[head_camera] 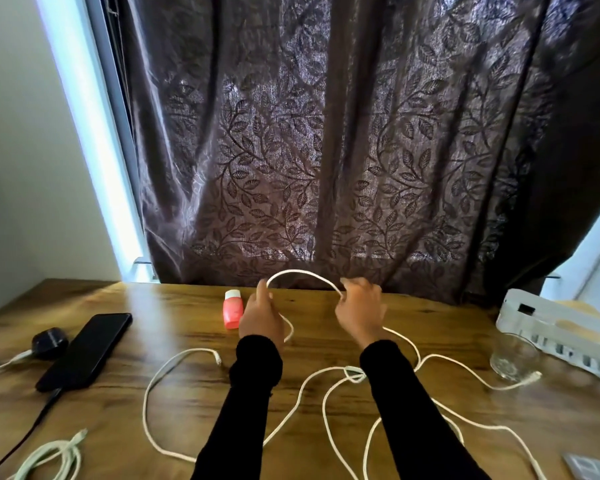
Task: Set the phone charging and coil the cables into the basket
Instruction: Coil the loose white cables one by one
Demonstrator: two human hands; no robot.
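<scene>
Pinching a white cable (329, 382), the left hand (261, 318) and right hand (359, 311) arch it between them above the table (187, 306); its slack sprawls below. A red bottle (232, 309) lies beside the left hand. The phone (85, 349) lies diagonally far left, plugged in. The basket (561, 336) at right is cropped, a glass (513, 356) before it.

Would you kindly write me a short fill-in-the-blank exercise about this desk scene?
1. Both hands hold an arc of white cable between the left hand and the ____ hand.
2. The phone lies on the ____ side of the table.
3. The small bottle is ____ in colour.

Missing words: right; left; orange-red
</scene>
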